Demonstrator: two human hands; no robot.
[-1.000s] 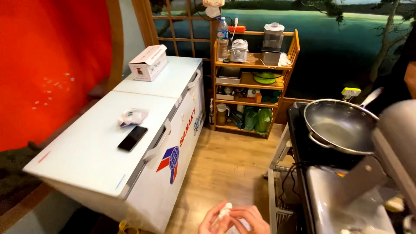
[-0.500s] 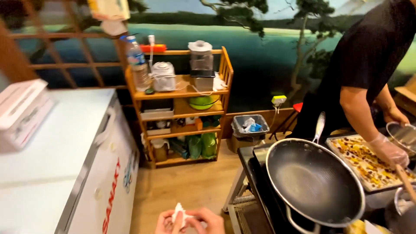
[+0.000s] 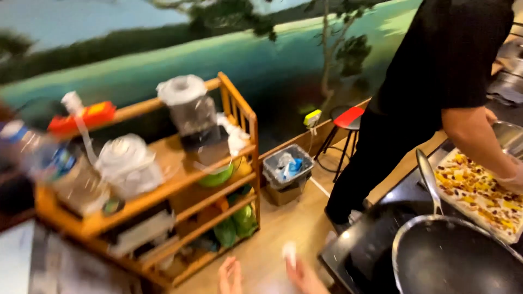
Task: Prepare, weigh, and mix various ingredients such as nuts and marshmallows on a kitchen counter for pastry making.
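My left hand [image 3: 231,275] and my right hand [image 3: 303,276] show only partly at the bottom edge, over the wooden floor. The right one pinches a small white scrap [image 3: 289,252] at its fingertips. The left one is held flat and apart from it, with nothing in it. Everything is motion-blurred. Just right of my right hand lies a black stove top [image 3: 357,247] with a large dark wok [image 3: 452,261] on it, its long handle [image 3: 427,177] pointing away from me.
A person in black [image 3: 436,81] stands at the right, a gloved hand [image 3: 512,179] over a tray of chopped food [image 3: 476,190]. A wooden shelf cart [image 3: 239,141] holds a blender [image 3: 190,114], jars and greens. A grey bin [image 3: 286,169] and red-topped stool [image 3: 347,117] stand by the wall.
The view has swung right, so the white chest freezer is gone and the other person and tray fill the right. My hands have parted; only the right keeps the white scrap.
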